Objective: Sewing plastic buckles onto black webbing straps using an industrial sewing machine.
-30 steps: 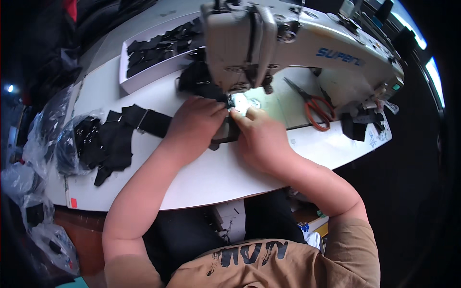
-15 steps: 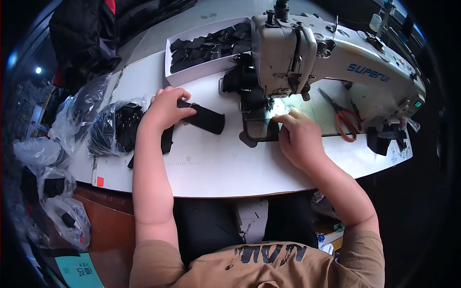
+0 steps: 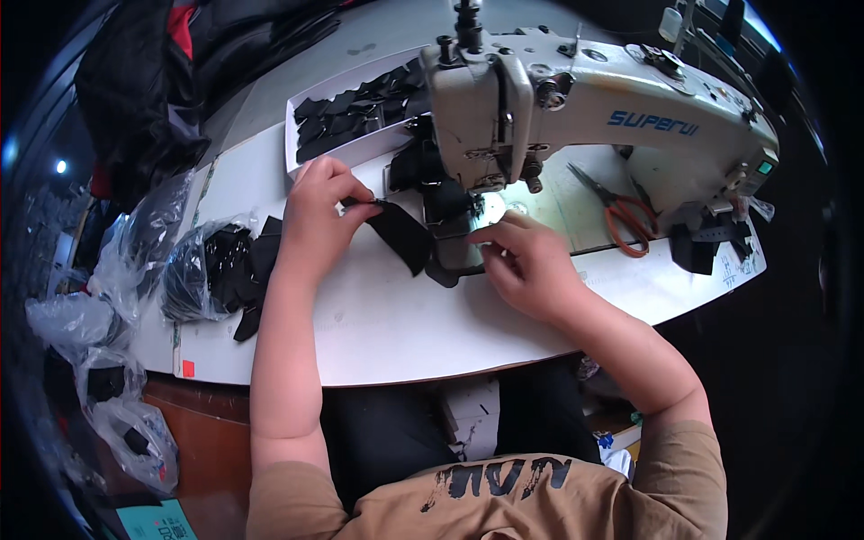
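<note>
My left hand (image 3: pixel 328 211) pinches the upper end of a black webbing strap (image 3: pixel 403 236), whose free end hangs down to the right over the white table. My right hand (image 3: pixel 526 256) rests at the front of the sewing machine (image 3: pixel 477 117), near its lit needle area. Its index finger and thumb are bent towards each other; whether anything small lies between them I cannot make out. Just left of the needle, more black strap pieces (image 3: pixel 421 171) with a metal buckle lie bunched against the machine bed.
Behind the left hand stands a white box (image 3: pixel 355 144) of black strap pieces. Orange-handled scissors (image 3: pixel 625 220) lie on the machine bed. A clear plastic bag (image 3: pixel 202 270) with black pieces sits at the left. Black scraps (image 3: pixel 697 252) lie at the table's right end.
My left hand has lifted the strap and moved it right, towards the machine; the strap now bends downward. My right hand stays by the needle area. The whole view has shifted slightly.
</note>
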The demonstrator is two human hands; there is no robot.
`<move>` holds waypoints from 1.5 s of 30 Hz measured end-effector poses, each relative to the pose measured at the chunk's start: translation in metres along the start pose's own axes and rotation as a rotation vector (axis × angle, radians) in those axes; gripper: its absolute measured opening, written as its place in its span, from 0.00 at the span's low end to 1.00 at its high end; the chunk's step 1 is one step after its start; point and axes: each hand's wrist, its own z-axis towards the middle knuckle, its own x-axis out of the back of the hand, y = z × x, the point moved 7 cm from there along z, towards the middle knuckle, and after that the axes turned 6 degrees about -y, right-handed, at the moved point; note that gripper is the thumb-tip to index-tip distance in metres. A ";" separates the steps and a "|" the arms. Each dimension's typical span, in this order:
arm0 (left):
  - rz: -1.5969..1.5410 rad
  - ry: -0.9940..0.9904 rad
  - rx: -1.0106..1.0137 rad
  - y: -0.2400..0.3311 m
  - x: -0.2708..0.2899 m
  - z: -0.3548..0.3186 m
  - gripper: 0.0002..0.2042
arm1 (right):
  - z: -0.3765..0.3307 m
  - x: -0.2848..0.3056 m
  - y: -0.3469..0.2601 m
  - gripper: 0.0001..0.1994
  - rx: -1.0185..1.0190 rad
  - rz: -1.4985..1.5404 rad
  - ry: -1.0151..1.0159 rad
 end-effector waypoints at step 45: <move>-0.988 -0.662 0.455 0.028 -0.084 -0.024 0.16 | 0.003 -0.013 0.029 0.21 -0.350 0.865 -0.264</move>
